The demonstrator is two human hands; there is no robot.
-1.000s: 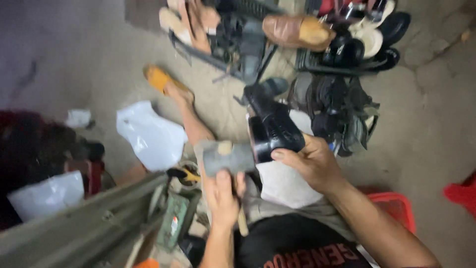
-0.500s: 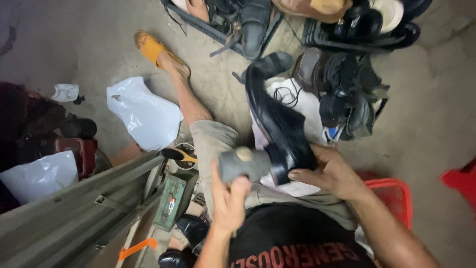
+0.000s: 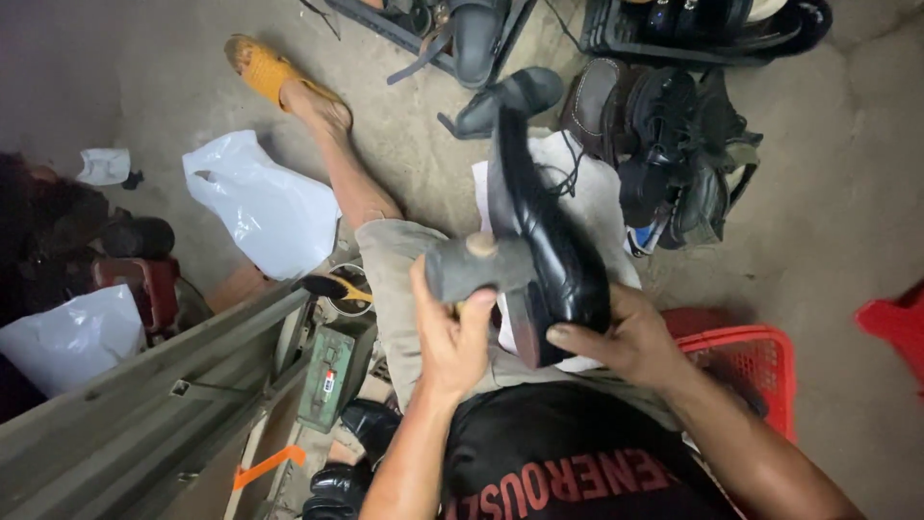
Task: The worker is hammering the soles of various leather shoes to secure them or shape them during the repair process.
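Black leather dress shoe [image 3: 544, 246] sits centre frame, held over the person's lap, toe pointing to 12 o'clock, sole side turned toward 9. Right hand [image 3: 621, 337] is closed round the heel end from 4 o'clock, fingers wrapped under the shoe. Left hand [image 3: 452, 332] grips a grey block-shaped piece [image 3: 472, 270] with a tan round spot on top (heel piece or tool head, cannot tell which), pressed against the shoe's side near the heel.

Change since a second ago: the shoe was lying more crosswise with its toe toward 10; half a second ago it was swinging upright; now it stands nearly vertical in frame and the grey piece touches it closer to the heel. Judged, that means the shoe has been re-seated for work on the heel area, and both hands are committed.

Outward: white cloth [image 3: 597, 207] lies under the shoe on the lap, khaki shorts [image 3: 395, 279] below it. Bare leg runs to 11 o'clock ending in an orange sandal [image 3: 265, 67]. Pile of dark shoes [image 3: 674, 154] at 1 to 2 o'clock, a rack of more shoes [image 3: 712, 34] at 12 to 1. White plastic bag [image 3: 260, 207] at 9 to 10, green box [image 3: 332, 371] at 7, red basket [image 3: 751, 361] at 4.

Surface is bare, stained concrete floor [image 3: 847, 193], cracked at the upper right; dim, cluttered work corner.
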